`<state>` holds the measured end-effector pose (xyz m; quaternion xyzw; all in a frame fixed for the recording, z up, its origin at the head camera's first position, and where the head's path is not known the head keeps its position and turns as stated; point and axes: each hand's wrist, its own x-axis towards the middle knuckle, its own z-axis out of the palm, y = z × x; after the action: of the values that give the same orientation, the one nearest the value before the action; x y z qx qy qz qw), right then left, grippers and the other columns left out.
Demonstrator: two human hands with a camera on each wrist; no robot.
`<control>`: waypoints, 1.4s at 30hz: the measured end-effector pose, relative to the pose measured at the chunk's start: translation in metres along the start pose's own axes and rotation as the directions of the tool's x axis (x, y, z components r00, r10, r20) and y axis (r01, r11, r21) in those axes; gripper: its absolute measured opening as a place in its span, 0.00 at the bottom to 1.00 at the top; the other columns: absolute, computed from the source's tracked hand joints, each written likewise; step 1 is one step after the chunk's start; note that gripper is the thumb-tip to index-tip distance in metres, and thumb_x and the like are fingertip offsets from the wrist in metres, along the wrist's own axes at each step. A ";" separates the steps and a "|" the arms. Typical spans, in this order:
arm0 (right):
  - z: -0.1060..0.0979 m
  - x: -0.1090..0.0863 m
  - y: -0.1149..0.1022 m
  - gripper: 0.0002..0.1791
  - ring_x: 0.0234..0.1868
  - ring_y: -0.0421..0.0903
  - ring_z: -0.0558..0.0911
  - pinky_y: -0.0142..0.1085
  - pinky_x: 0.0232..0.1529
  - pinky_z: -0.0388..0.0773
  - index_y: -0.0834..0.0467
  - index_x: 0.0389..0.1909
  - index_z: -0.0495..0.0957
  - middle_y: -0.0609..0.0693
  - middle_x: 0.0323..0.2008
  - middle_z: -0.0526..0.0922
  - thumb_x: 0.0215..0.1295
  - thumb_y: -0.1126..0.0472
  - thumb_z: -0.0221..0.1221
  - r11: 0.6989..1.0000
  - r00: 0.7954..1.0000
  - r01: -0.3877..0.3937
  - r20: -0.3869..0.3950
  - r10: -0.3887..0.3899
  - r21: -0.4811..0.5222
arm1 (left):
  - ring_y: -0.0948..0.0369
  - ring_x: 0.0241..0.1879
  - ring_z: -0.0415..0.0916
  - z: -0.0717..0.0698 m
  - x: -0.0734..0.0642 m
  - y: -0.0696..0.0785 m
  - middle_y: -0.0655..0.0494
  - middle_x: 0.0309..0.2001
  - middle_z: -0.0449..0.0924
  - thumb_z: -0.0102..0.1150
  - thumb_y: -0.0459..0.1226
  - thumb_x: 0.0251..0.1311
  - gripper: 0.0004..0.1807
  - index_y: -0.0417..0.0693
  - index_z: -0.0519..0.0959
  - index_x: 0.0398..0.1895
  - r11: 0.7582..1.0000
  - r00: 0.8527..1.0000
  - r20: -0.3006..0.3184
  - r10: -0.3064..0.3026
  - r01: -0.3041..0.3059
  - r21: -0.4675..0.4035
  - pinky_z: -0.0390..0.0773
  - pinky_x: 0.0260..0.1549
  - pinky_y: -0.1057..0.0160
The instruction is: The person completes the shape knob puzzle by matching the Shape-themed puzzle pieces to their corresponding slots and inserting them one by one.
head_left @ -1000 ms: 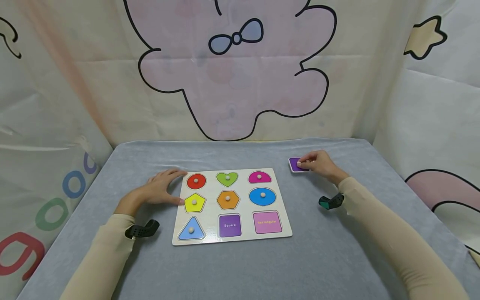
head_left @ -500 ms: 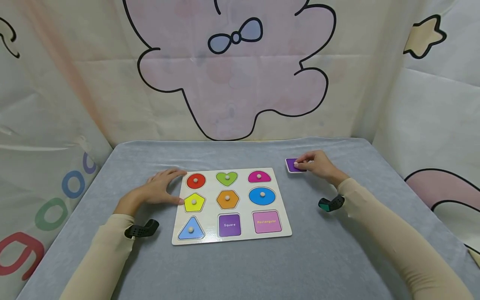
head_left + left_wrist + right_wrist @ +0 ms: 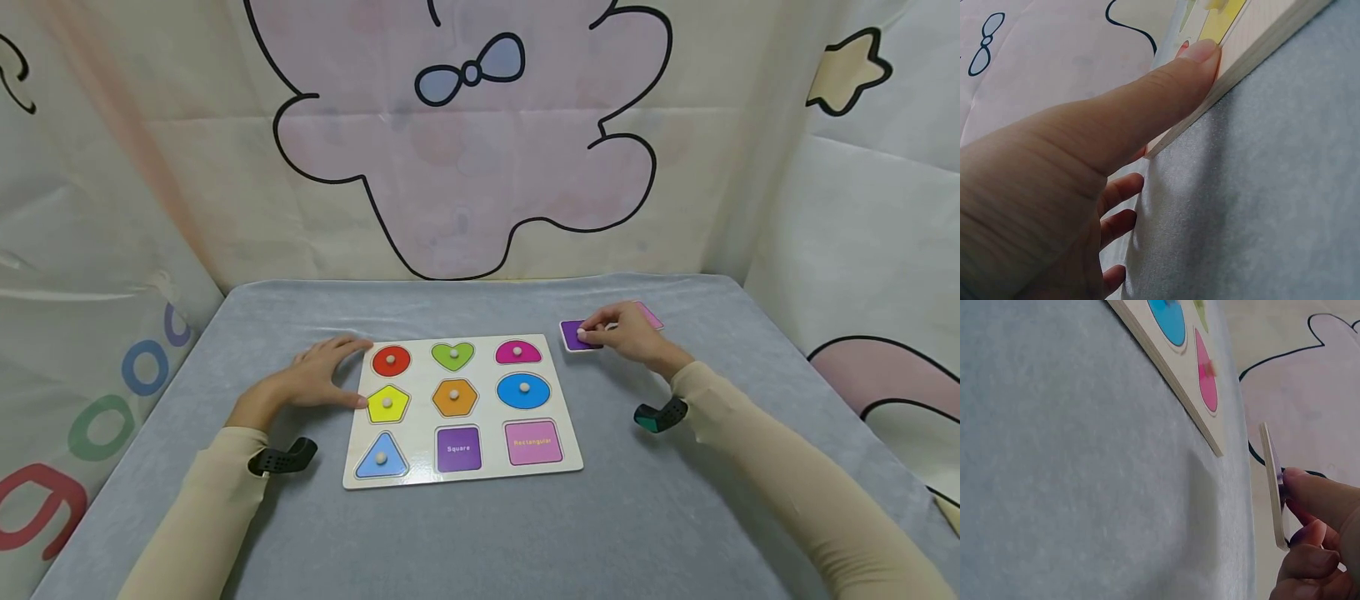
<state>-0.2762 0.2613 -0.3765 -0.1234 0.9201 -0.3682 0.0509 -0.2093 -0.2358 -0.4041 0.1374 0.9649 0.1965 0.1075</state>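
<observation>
My left hand (image 3: pixel 315 379) lies at the left edge of a white wooden shape puzzle board (image 3: pixel 420 467). Its thumb (image 3: pixel 1179 81) rests on the edge beside the yellow pentagon, and the index finger reaches the far left corner. Beyond the board's right side, my right hand (image 3: pixel 626 333) pinches the knob of a purple square puzzle piece (image 3: pixel 570 336). In the right wrist view this square (image 3: pixel 1274 494) hangs in the air, seen nearly edge-on. The board's purple "Square" recess (image 3: pixel 459 448) and pink "Rectangular" recess (image 3: pixel 533 442) show bare; the other shapes visible carry knobs.
A pink puzzle piece (image 3: pixel 648 314) lies behind my right hand, partly hidden by it. A grey cloth (image 3: pixel 465 542) covers the table. Printed fabric walls (image 3: pixel 465 167) stand along the back and both sides.
My right hand has moved a little left toward the board with the purple square. The pink piece has come into view behind that hand. My left hand has stayed in place.
</observation>
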 end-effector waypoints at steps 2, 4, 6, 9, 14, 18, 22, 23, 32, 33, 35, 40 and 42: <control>0.002 -0.001 -0.002 0.13 0.45 0.49 0.70 0.35 0.36 0.65 0.62 0.43 0.86 0.51 0.32 0.76 0.66 0.56 0.67 1.000 1.000 0.004 0.005 -0.004 0.000 | 0.32 0.75 0.48 0.000 0.000 0.000 0.36 0.78 0.54 0.73 0.59 0.48 0.54 0.54 0.60 0.77 1.000 1.000 0.002 -0.002 0.002 -0.002 0.48 0.67 0.22; 0.004 -0.003 -0.003 0.13 0.45 0.50 0.70 0.35 0.37 0.65 0.62 0.44 0.86 0.52 0.33 0.77 0.66 0.56 0.67 1.000 1.000 0.009 0.008 -0.009 -0.001 | 0.32 0.75 0.49 0.000 -0.001 0.000 0.36 0.77 0.54 0.73 0.59 0.48 0.54 0.54 0.61 0.77 1.000 1.000 0.003 -0.003 0.003 -0.003 0.48 0.68 0.22; 0.006 -0.004 -0.004 0.14 0.45 0.49 0.70 0.35 0.36 0.66 0.62 0.44 0.86 0.52 0.34 0.77 0.66 0.56 0.67 1.000 1.000 0.013 0.012 -0.013 0.001 | 0.32 0.75 0.49 0.000 -0.001 0.000 0.36 0.77 0.54 0.73 0.59 0.47 0.54 0.54 0.60 0.77 1.000 1.000 0.005 -0.005 0.005 -0.003 0.47 0.68 0.22; 0.008 -0.006 -0.006 0.13 0.44 0.49 0.71 0.33 0.35 0.67 0.62 0.44 0.87 0.52 0.34 0.77 0.65 0.56 0.68 1.000 1.000 0.019 0.021 -0.019 0.008 | 0.32 0.75 0.49 0.000 -0.001 -0.001 0.36 0.77 0.54 0.73 0.59 0.47 0.54 0.54 0.60 0.77 1.000 1.000 0.004 -0.003 0.003 0.000 0.47 0.67 0.22; 0.012 -0.010 -0.010 0.11 0.41 0.48 0.72 0.32 0.33 0.68 0.62 0.42 0.87 0.51 0.31 0.76 0.65 0.58 0.68 0.999 0.998 0.043 0.042 -0.044 0.019 | 0.32 0.75 0.48 0.001 0.000 -0.003 0.36 0.77 0.54 0.73 0.59 0.47 0.54 0.54 0.60 0.77 1.000 1.000 0.007 -0.004 0.004 -0.001 0.47 0.67 0.21; 0.017 -0.011 -0.014 0.10 0.38 0.47 0.72 0.31 0.31 0.68 0.63 0.42 0.87 0.50 0.28 0.75 0.65 0.60 0.68 0.996 0.995 0.084 0.059 -0.086 0.036 | 0.32 0.75 0.49 0.001 0.002 -0.004 0.36 0.77 0.54 0.72 0.60 0.47 0.54 0.55 0.60 0.77 1.000 1.000 0.007 -0.002 0.002 0.005 0.48 0.67 0.21; 0.023 -0.012 -0.019 0.10 0.36 0.47 0.72 0.30 0.30 0.69 0.63 0.40 0.88 0.50 0.27 0.76 0.64 0.60 0.69 0.993 0.992 0.105 0.063 -0.108 0.045 | 0.32 0.75 0.49 0.001 0.002 -0.004 0.36 0.77 0.54 0.72 0.60 0.47 0.54 0.55 0.60 0.77 1.000 1.000 0.008 -0.004 0.004 0.008 0.48 0.67 0.21; 0.025 -0.012 -0.020 0.10 0.36 0.46 0.72 0.30 0.29 0.69 0.63 0.40 0.88 0.50 0.27 0.77 0.63 0.60 0.69 0.992 0.991 0.113 0.064 -0.116 0.049 | 0.33 0.75 0.49 0.001 0.002 -0.004 0.36 0.78 0.54 0.73 0.60 0.47 0.54 0.55 0.60 0.77 1.000 1.000 0.008 -0.006 0.006 0.008 0.47 0.67 0.21; 0.037 -0.018 -0.030 0.10 0.33 0.46 0.73 0.28 0.28 0.71 0.64 0.40 0.87 0.56 0.32 0.84 0.63 0.61 0.69 0.986 0.984 0.144 0.090 -0.152 0.086 | 0.32 0.75 0.48 0.002 0.002 -0.004 0.36 0.78 0.53 0.73 0.60 0.47 0.54 0.54 0.61 0.77 1.000 1.000 0.011 -0.009 0.009 -0.003 0.46 0.67 0.21; 0.038 -0.019 -0.031 0.10 0.32 0.46 0.73 0.28 0.27 0.71 0.65 0.40 0.87 0.56 0.32 0.84 0.63 0.61 0.69 0.986 0.985 0.140 0.093 -0.148 0.089 | 0.32 0.75 0.48 0.002 0.003 -0.004 0.36 0.78 0.53 0.73 0.60 0.48 0.54 0.54 0.60 0.77 1.000 1.000 0.012 -0.009 0.009 -0.005 0.46 0.67 0.21; 0.040 -0.021 -0.033 0.11 0.32 0.46 0.73 0.28 0.27 0.71 0.65 0.40 0.87 0.56 0.32 0.83 0.63 0.61 0.69 0.986 0.984 0.139 0.096 -0.148 0.094 | 0.33 0.75 0.48 0.002 0.003 -0.004 0.36 0.78 0.53 0.73 0.60 0.48 0.54 0.54 0.60 0.77 1.000 1.000 0.013 -0.007 0.007 -0.007 0.46 0.67 0.22; 0.047 -0.022 -0.036 0.10 0.28 0.44 0.73 0.28 0.26 0.70 0.65 0.39 0.87 0.53 0.28 0.80 0.62 0.62 0.69 0.984 0.981 0.146 0.115 -0.158 0.105 | 0.33 0.75 0.48 0.001 0.003 -0.003 0.36 0.78 0.53 0.72 0.60 0.48 0.54 0.54 0.60 0.77 1.000 1.000 0.011 -0.005 0.005 -0.002 0.46 0.67 0.22; 0.050 -0.022 -0.038 0.10 0.27 0.43 0.73 0.28 0.25 0.69 0.65 0.38 0.87 0.51 0.26 0.78 0.62 0.62 0.70 0.983 0.979 0.143 0.128 -0.157 0.112 | 0.33 0.75 0.48 0.001 0.003 -0.003 0.36 0.78 0.53 0.72 0.60 0.48 0.54 0.54 0.60 0.77 1.000 1.000 0.010 -0.004 0.004 -0.001 0.47 0.67 0.22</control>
<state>-0.2382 0.2073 -0.3869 -0.2145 0.8826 -0.4081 0.0918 -0.2124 -0.2371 -0.4064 0.1361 0.9646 0.1959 0.1127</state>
